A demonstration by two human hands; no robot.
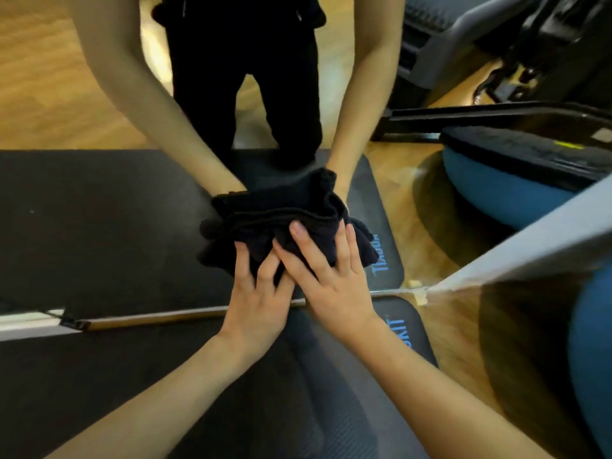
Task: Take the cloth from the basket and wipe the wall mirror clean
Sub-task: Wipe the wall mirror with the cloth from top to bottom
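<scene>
Left hand: the left hand (256, 301) reaches up from the lower left of the frame, back of the hand toward the camera, fingers (243, 260) spread and nearly straight, lying released and flat on the cloth without gripping it.
Right hand: the right hand (334, 286) comes in from the lower right and sits just beside the left, partly over it; its fingers (342, 246) are likewise extended and released, pressing the cloth flat against the glass, the thumb tip on the cloth's upper folds.
Forearms: both are bare and converge toward the centre of the frame.
Cloth: the cloth (265, 226) is dark, almost black, bunched into thick folds with a ribbed hem; it sits at the centre of the frame, pressed to the wall mirror (99, 210) low down, just above its bottom edge.
Reflection: mirrored arms meet the cloth from the top of the frame, with dark trousers behind them.
Mirror edge: a thin strip (149, 321) runs from the left edge to the centre, marking the mirror's foot.
Floor: a dark exercise mat (331, 376) with blue lettering lies under the forearms in the lower half.
Right side: a blue balance ball (589, 359) stands near the right edge, on wood flooring (457, 326).
Open room: broad uncovered glass lies to the left of the cloth.
</scene>
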